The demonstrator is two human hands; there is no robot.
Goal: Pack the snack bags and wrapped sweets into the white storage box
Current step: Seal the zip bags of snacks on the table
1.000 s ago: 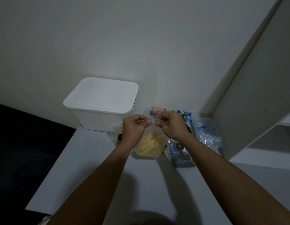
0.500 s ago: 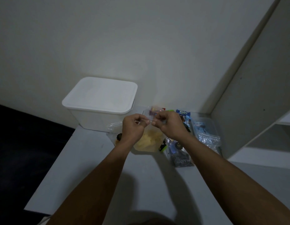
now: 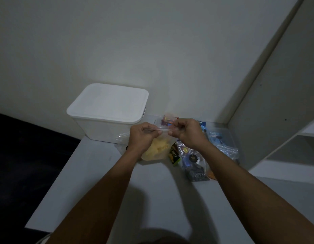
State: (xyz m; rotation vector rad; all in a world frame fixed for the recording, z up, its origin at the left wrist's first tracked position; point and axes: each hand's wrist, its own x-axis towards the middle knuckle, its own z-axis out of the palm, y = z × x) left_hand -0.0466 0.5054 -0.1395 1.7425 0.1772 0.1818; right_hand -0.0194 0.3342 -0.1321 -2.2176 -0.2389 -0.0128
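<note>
Both hands are up off the bench, close together. The left hand [image 3: 141, 136] and the right hand [image 3: 185, 132] each pinch the top strip of a clear snack bag [image 3: 157, 148] between thumb and fingers, so the bag hangs between and just below them, its yellow pieces slumped at the bottom. It looks light and floppy; thin slick film like that will likely sag and slide, so the stiffer sealed strip along the top seems the best place to hold it. The pieces inside may crush if squeezed.

Just beyond the left hand sits the white storage box [image 3: 103, 127], its lid [image 3: 108, 103] on, so nothing can go in yet. Behind the right hand lies a small bag of coloured wrapped sweets [image 3: 166, 120]. Below and to the right of that hand more packets [image 3: 193, 161] are strewn on the bench [image 3: 86, 182], touching one another.
</note>
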